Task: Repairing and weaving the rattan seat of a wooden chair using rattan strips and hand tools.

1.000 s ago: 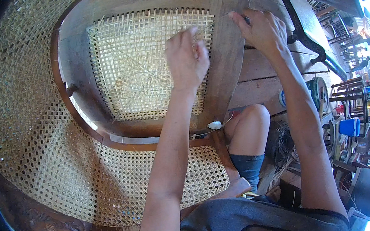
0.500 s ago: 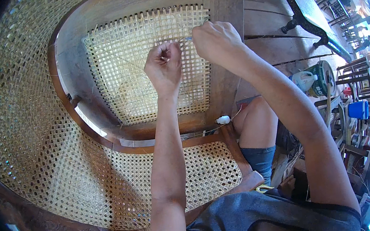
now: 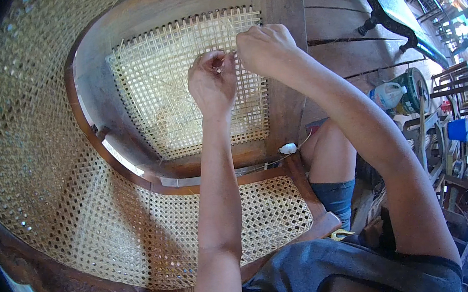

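A woven cane panel (image 3: 172,107) with a square open weave is set into a wooden seat frame (image 3: 281,37), its strands running through holes along the edges. Over the panel's upper right part, my left hand (image 3: 212,85) is closed, thumb and fingers pinched together. Close beside it, my right hand (image 3: 265,47) is closed, back of the hand upward, near the panel's right border. The fingertips of both hands nearly meet. What either one pinches is too small or hidden to make out.
Finished cane webbing (image 3: 264,211) fills the curved chair back on the near and left sides, bordered by carved wood (image 3: 59,281). A small white object (image 3: 287,149) lies at the frame's near right corner. Rightward are a white jug (image 3: 388,95), a blue container (image 3: 460,130) and dark furniture legs (image 3: 378,14).
My hands have drawn closer together, the left one shifting slightly right. A small blue tip that showed at my right fingers is now out of sight. The whole view has shifted slightly.
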`<state>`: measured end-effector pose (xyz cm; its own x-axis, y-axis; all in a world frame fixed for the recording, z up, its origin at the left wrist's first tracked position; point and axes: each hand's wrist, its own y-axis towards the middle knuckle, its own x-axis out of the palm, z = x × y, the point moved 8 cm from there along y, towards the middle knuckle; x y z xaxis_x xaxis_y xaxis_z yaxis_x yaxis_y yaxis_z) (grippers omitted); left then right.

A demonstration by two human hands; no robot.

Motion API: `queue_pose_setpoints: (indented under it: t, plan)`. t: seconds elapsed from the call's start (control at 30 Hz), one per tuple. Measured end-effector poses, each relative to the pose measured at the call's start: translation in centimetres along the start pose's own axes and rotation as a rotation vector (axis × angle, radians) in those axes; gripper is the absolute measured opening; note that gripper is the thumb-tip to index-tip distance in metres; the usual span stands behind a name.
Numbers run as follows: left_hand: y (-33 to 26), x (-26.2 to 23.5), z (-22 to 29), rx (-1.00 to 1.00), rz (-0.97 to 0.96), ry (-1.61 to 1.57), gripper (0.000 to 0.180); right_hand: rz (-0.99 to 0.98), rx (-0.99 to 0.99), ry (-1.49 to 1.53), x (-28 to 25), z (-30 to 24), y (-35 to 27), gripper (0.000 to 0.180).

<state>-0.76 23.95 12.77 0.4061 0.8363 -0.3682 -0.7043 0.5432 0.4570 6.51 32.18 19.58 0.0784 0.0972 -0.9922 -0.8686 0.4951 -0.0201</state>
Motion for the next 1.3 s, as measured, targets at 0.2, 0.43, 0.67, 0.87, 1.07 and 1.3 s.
queue_pose_setpoints:
  t: [0.2,0.43,0.67,0.87,1.07,1.3]
  plan:
    - [-0.5,0.6,1.7,0.111,0.087,0.206,0.010,-0.157,0.117,0.016,0.2,3.7,0.3,0.040]
    - [0.1,1.7,4.3,0.171,0.152,0.297,0.023,0.269,0.265,-0.067,-6.0,10.3,-2.7,0.047]
    - [2.0,2.5,3.8,-0.105,-0.031,-0.709,0.012,0.133,0.251,0.096,-4.8,7.1,-3.4,0.037]
    - [1.1,0.6,-0.2,-0.218,0.028,-0.503,0.010,-0.067,0.078,0.097,-0.5,3.1,-0.7,0.012]
    - [0.6,1.1,-1.4,-0.289,0.057,-0.438,0.011,0.107,-0.072,0.010,-1.1,0.1,0.1,0.011]
    - [1.2,1.3,-1.0,-0.229,-0.004,-0.316,0.016,-0.080,-0.041,-0.038,0.1,0.2,0.6,0.014]
